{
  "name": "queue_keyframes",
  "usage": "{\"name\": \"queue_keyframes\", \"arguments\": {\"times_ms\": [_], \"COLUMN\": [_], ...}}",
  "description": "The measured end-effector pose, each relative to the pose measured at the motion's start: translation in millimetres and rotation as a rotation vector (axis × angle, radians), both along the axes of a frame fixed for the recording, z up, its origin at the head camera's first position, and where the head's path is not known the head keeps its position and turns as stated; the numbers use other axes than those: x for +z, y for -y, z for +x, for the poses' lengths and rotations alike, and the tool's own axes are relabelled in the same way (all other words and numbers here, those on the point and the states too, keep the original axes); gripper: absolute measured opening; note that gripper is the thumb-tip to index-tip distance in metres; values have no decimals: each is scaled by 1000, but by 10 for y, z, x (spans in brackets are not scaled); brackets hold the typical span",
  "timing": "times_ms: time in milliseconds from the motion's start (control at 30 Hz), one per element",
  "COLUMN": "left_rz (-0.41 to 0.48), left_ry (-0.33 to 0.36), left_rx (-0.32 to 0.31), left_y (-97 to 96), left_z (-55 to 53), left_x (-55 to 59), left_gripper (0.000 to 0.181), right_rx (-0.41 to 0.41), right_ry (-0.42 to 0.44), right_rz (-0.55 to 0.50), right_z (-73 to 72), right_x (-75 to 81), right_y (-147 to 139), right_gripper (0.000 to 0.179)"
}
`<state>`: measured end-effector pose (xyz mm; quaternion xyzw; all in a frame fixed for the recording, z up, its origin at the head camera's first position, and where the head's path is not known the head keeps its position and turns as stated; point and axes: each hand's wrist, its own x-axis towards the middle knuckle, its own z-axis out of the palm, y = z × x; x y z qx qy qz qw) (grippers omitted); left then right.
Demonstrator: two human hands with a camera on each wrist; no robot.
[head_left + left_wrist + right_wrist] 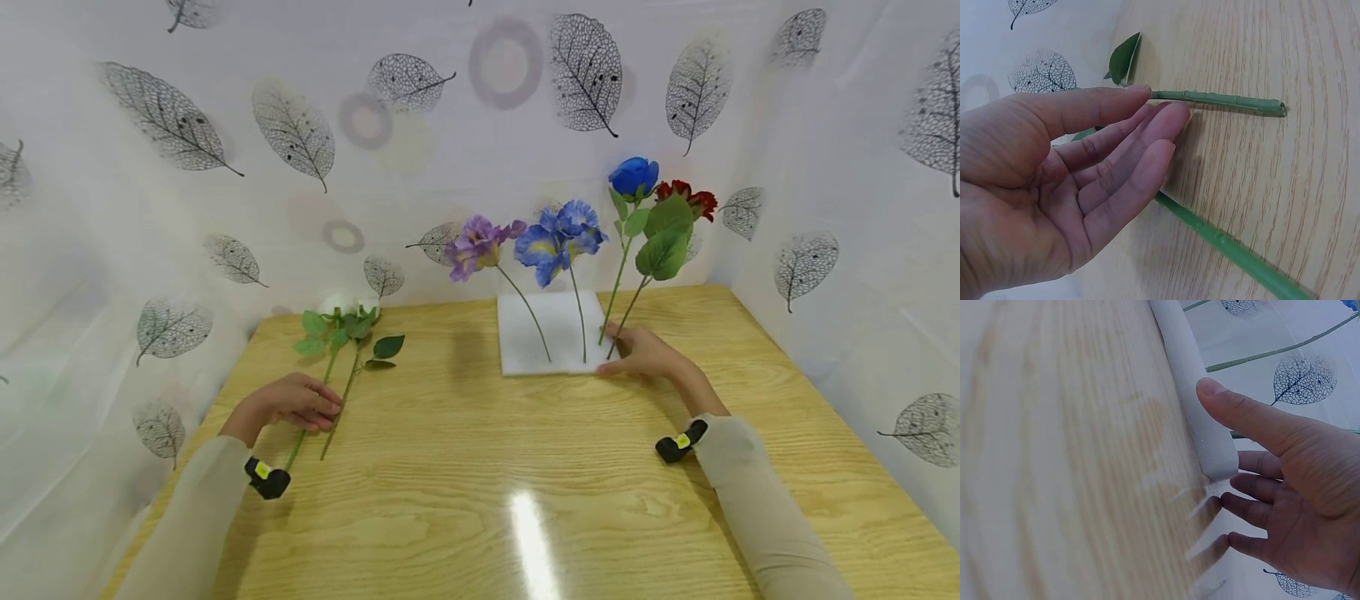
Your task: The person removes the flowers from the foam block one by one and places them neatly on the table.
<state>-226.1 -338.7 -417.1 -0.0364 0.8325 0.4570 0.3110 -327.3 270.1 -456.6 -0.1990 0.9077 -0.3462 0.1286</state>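
Left sleeve: the cream sleeve (183, 521) comes from the lower left, with a small black device (267, 483) at the wrist.
Left-hand lying stem: this thick green stem (296, 450) lies on the table and passes under the hand; its leaves are at the far end.
Left hand: the left hand (300, 402) pinches the thinner stem between thumb and forefinger, while the other fingers are softly bent.
Thinner stem: this stem (349, 382) lies just to the right of the thick one, its cut end pointing toward the person. The tops of both are hard to tell against the pale curtain (420, 183).
Table: the wood-grain table (420, 483) carries a bright streak of light near its front.
Foam block: the white foam block (517, 333) lies flat at the back, right of the middle.
Upright flowers: from left to right, the purple flower (477, 246) leaning left, the blue-violet flower (558, 237), the blue rose (633, 177) and the red flower (701, 202) stand in the foam.
Right hand: the right hand (643, 352) holds the front right corner of the foam, thumb at the front edge. I cannot tell if it touches the nearest stems.
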Motion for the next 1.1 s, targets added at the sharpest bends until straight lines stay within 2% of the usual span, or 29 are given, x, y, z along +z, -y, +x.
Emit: {"name": "queue_keyframes", "arguments": {"times_ms": [333,600,700,800,867,1100], "left_rz": [23,29,25,23,19,33], "left_ry": [1,-32,-60,-71,-84,-123], "left_rx": [4,-12,-27,-7,-17,-44], "left_y": [-9,-14,-19,-45,-63,-233], "left_z": [-6,-31,-54,-91,-117,-193], "left_x": [29,89,120,146,164,265], "left_gripper": [39,45,48,48,49,56], "right_rx": [0,5,6,5,5,7], "right_ry": [-5,-14,-19,-21,-24,-24], "right_rz": [0,7,6,4,7,11], "right_z": [-10,-15,-18,-18,-21,-27], "right_x": [-11,-16,-16,-16,-19,-27], "right_y": [-11,-9,-10,-15,-18,-22], "right_gripper": [101,101,101,101,101,101]}}
